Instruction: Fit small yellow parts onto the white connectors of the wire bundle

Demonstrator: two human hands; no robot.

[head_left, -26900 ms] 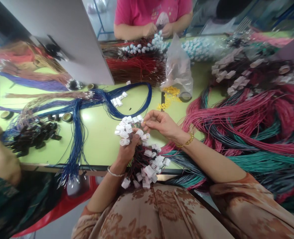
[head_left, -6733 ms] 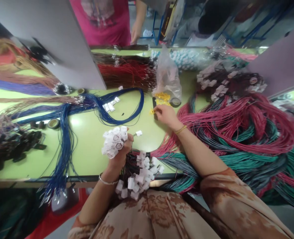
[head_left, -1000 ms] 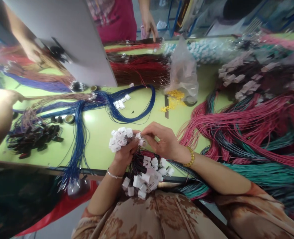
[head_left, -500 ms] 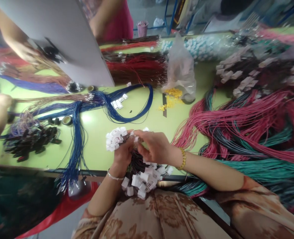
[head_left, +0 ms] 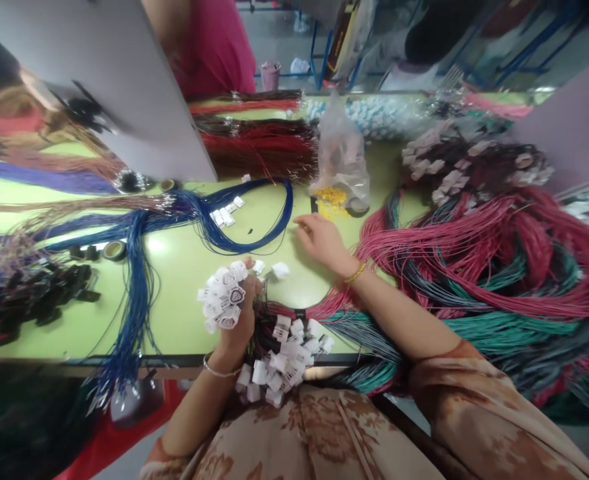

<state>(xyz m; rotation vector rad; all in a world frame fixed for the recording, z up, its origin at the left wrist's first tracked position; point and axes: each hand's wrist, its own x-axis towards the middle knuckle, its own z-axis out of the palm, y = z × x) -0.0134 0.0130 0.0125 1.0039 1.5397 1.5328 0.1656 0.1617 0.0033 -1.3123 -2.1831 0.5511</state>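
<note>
My left hand [head_left: 244,319] is closed around a bundle of wired white connectors [head_left: 223,293], whose faces point up and to the left. A second cluster of white connectors [head_left: 279,367] hangs by the table edge in front of my body, on dark wires. Two white pieces show beside my left fingers, among them a white connector [head_left: 280,271]. Over the table, my right hand [head_left: 323,241] is stretched out with its fingers loosely extended and nothing visible in them. It is nearest to a heap of small yellow pieces [head_left: 332,198] in front of a clear plastic bag [head_left: 343,157].
Blue wires [head_left: 287,213] loop across the middle of the table. Pink and green wires [head_left: 449,247] heap up at the right. Black connectors [head_left: 39,300] lie at the left. A grey panel [head_left: 149,87] stands at the back left, with a co-worker's hand [head_left: 42,97] behind it.
My right hand has left the connectors at my left hand and moved up and right towards the yellow pieces. The left hand keeps its bundle. The view has shifted slightly.
</note>
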